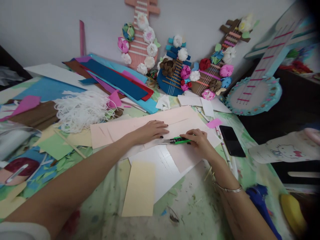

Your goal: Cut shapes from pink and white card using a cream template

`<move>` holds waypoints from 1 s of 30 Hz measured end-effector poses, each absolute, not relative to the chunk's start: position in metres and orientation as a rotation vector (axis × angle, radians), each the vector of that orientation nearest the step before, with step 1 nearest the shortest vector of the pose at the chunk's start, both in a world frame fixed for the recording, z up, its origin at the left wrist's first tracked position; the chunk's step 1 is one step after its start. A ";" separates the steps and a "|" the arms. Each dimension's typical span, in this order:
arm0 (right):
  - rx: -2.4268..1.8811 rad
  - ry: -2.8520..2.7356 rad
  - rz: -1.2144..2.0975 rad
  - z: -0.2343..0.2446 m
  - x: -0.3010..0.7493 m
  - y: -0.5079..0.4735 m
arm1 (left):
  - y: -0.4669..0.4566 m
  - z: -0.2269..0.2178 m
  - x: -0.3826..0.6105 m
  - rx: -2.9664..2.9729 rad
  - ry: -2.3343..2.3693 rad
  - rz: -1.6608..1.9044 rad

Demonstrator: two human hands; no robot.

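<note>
My left hand point(155, 130) lies flat on a pale pink sheet point(120, 130), fingers stretched out and pointing right. In my right hand point(198, 140) is a green and black utility knife point(180, 140), held with its blade pointing left, close to the sheet's near edge. Thin dark lines show on the pink sheet. Beneath it lies a white board point(160, 166) with several cut marks, and a cream paper piece point(138, 190) rests over the board's near left part.
A heap of white cord point(85, 108) and coloured paper strips point(112, 78) lie left. Flower-decorated paper instruments, including a blue one point(172, 78), lean at the wall. Right are a black phone point(232, 140), a printed cup point(282, 148) and a blue tool point(262, 206).
</note>
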State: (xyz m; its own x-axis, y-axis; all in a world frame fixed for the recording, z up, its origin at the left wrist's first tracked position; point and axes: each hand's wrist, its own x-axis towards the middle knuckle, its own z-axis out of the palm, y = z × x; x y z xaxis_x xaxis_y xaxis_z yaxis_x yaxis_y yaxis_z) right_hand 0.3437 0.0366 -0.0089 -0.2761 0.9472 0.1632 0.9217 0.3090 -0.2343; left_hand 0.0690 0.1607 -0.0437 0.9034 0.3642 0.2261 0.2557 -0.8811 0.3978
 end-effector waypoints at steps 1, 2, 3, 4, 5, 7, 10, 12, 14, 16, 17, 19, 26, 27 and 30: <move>-1.693 -2.309 0.139 -0.010 0.342 0.038 | 0.161 -0.044 0.069 2.700 0.455 0.421; -1.690 -2.311 0.141 -0.010 0.340 0.039 | 0.161 -0.044 0.069 2.694 0.453 0.422; -1.688 -2.315 0.138 -0.011 0.339 0.041 | 0.161 -0.044 0.069 2.688 0.451 0.424; -1.687 -2.322 0.133 -0.011 0.338 0.042 | 0.161 -0.043 0.069 2.682 0.449 0.425; -1.688 -2.329 0.129 -0.010 0.338 0.043 | 0.161 -0.043 0.069 2.674 0.448 0.427; -1.687 -2.351 0.136 -0.010 0.342 0.046 | 0.161 -0.043 0.069 2.656 0.445 0.433; -1.658 -2.395 0.178 -0.008 0.353 0.051 | 0.160 -0.042 0.069 2.619 0.441 0.447; -1.636 -2.415 0.183 -0.008 0.359 0.054 | 0.161 -0.041 0.069 2.587 0.444 0.466; -1.621 -2.418 0.171 -0.008 0.361 0.056 | 0.162 -0.041 0.069 2.546 0.449 0.489; -1.614 -2.397 0.147 -0.009 0.358 0.057 | 0.163 -0.040 0.068 2.498 0.461 0.518; -1.610 -2.384 0.135 -0.010 0.355 0.057 | 0.164 -0.040 0.067 2.473 0.472 0.534; -1.604 -2.369 0.127 -0.010 0.349 0.058 | 0.165 -0.039 0.065 2.430 0.491 0.556; -1.591 -2.375 0.226 -0.009 0.341 0.062 | 0.166 -0.036 0.062 2.381 0.451 0.511; -1.589 -2.374 0.232 -0.009 0.341 0.063 | 0.166 -0.036 0.062 2.378 0.446 0.506; -1.588 -2.391 0.254 -0.007 0.341 0.065 | 0.167 -0.035 0.064 2.378 0.442 0.495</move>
